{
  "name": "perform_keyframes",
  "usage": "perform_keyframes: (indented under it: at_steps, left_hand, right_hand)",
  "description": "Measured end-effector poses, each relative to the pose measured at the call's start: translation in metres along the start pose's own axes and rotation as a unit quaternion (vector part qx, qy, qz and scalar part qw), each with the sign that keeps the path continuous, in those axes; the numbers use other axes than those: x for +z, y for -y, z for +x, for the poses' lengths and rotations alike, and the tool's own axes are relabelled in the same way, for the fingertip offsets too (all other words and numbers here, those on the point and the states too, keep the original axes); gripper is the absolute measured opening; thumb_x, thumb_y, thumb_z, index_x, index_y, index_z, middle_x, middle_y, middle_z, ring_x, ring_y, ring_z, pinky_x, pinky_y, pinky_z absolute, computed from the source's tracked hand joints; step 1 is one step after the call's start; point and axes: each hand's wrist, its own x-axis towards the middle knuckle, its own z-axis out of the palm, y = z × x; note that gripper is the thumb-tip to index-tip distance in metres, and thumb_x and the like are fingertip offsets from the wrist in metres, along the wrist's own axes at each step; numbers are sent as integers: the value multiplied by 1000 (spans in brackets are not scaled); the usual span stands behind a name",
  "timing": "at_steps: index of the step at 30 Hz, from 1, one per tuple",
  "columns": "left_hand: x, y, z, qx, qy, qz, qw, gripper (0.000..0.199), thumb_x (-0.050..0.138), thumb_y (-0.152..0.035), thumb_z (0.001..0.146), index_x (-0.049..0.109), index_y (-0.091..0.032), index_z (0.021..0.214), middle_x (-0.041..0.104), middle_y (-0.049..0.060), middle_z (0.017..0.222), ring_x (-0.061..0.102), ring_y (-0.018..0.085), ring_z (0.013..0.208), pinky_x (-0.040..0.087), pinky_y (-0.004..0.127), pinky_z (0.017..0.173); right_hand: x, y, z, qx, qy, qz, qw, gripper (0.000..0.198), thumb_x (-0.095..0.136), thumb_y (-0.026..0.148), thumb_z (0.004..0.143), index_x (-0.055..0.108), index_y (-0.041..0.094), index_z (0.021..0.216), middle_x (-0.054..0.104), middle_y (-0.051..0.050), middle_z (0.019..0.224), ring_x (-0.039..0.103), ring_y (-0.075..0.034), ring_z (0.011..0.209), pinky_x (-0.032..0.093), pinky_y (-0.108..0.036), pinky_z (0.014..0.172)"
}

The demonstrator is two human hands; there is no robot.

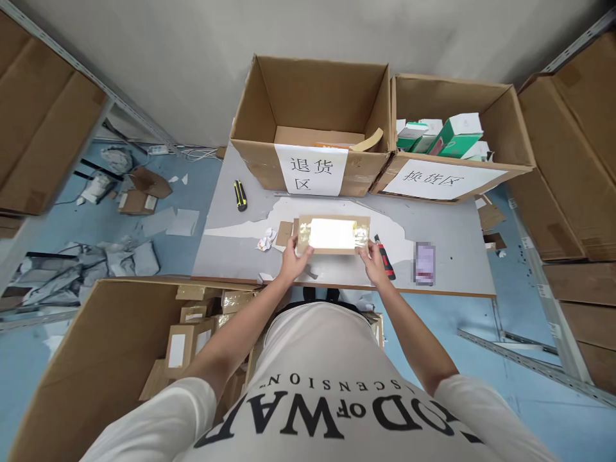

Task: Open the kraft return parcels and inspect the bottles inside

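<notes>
A small taped cardboard box (333, 249) with a bright white label on top is held level above the table, in front of my body. My left hand (294, 262) grips its left end, thumb on the near edge. On its right end, my right hand (373, 262) is closed in the same way. Just right of that hand lies a red and black utility knife (384, 256). To the left of the box are a flat cardboard piece (283, 233) and a crumpled bit of paper (266, 240).
Two large open cartons stand at the table's back: a left one (260, 163) with cardboard inside, and a right one (517, 144) holding several green-white boxes. A yellow-black utility knife (240, 196) lies left on the table (457, 256). A big carton (96, 359) of parcels stands lower left.
</notes>
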Motion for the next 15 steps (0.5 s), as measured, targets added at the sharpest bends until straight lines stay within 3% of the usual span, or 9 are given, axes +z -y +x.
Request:
perform_keyframes:
  at_steps: [3,5,10,15]
  left_hand:
    - [2,-23,7,4,-36,-42,998,57,65,-48,80,47,-20,126,62,12,120,61,25,110,47,42,96]
    - [5,-27,6,-12,-44,-64,997,55,63,-49,82,46,-21,125,62,10,118,61,24,108,48,41,96]
    - [16,-4,-13,-46,-24,-85,995,55,66,-46,79,46,-21,124,59,10,121,60,24,110,47,39,96]
    - [28,6,-20,-75,-59,-94,991,65,72,-45,74,43,-20,126,59,11,120,61,22,109,48,35,96]
  right_hand:
    - [-2,29,5,-28,-14,39,999,50,64,59,77,48,23,109,48,-13,140,52,-25,125,47,-44,101]
    - [-2,34,1,-27,-21,58,998,50,64,59,77,46,24,107,54,-13,134,57,-24,118,48,-44,98]
    - [-2,7,-24,19,-11,50,999,48,59,64,77,46,23,100,61,-11,119,62,-22,105,51,-40,92]
    - [2,-14,-25,73,-21,-13,997,43,49,64,82,44,25,98,63,-7,110,63,-21,102,52,-36,87]
